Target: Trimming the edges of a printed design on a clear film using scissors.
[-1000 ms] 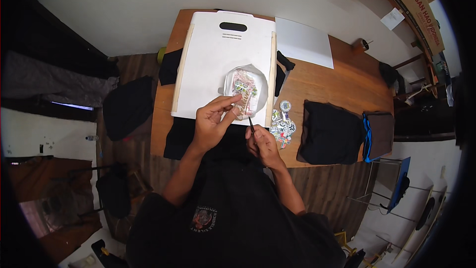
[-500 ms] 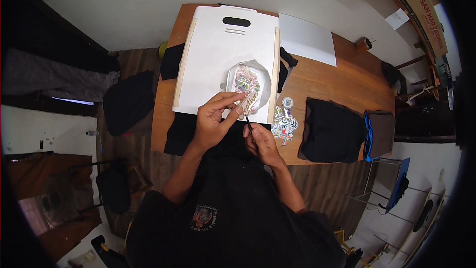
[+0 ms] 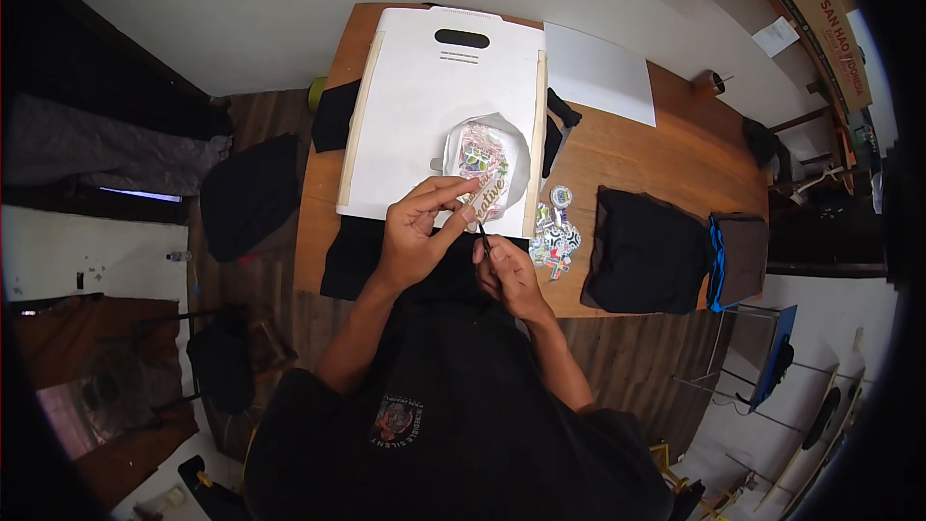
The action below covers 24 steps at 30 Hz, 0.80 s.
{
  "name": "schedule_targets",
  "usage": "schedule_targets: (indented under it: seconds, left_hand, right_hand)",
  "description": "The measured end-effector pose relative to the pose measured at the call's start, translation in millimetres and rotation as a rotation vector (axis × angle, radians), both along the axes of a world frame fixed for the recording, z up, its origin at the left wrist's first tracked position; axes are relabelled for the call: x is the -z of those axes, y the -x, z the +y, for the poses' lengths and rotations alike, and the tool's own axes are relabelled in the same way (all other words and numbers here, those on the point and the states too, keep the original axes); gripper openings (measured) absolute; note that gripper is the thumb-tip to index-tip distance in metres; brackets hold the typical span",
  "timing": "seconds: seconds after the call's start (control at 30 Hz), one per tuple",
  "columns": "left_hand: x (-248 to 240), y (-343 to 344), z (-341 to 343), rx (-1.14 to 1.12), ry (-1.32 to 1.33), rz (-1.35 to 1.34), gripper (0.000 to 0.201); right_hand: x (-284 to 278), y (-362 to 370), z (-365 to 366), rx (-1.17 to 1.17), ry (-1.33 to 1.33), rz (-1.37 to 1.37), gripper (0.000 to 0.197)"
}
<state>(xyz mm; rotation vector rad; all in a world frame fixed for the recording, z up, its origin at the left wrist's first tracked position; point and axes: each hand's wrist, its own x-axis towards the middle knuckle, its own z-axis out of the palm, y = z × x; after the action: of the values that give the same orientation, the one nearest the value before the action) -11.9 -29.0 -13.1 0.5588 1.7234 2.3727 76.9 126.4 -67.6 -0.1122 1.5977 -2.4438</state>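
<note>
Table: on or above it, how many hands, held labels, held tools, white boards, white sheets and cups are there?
Left hand, right hand: 2
Held label: 1
Held tool: 1
White board: 1
White sheet: 1
Cup: 1
Total: 7

The left hand pinches a pale piece with brown lettering between thumb and fingers, over a whitish open container of colourful cut pieces, while the right hand grips a slim dark tool, its tip close to that lettered piece. The container sits at the near end of a white board on a wooden table. Right of the board lie patterned cut-outs, then folded black cloth.
</note>
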Motion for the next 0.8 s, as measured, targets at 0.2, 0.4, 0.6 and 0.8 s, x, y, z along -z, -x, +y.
schedule_targets:
  seconds: [0.2, 0.4, 0.6, 0.8]
  left_hand:
    - [-0.6, -0.1, -1.8, 0.014, 0.011, 0.013, 0.036]
    - [-0.9, -1.0, -1.8, 0.024, 0.009, 0.0, 0.036]
    - [-1.6, -1.6, -2.4, 0.027, 0.013, 0.013, 0.036]
    - [-2.5, -1.4, -1.8, 0.025, 0.035, 0.029, 0.036]
  right_hand:
    - [-5.6, -0.8, -2.5, 0.009, -0.013, -0.013, 0.038]
    - [-3.8, -1.3, -2.1, 0.014, -0.007, -0.015, 0.037]
    - [-3.9, -2.0, -3.3, 0.016, -0.007, -0.033, 0.037]
    - [-4.9, -3.3, -3.5, 0.024, 0.004, -0.059, 0.037]
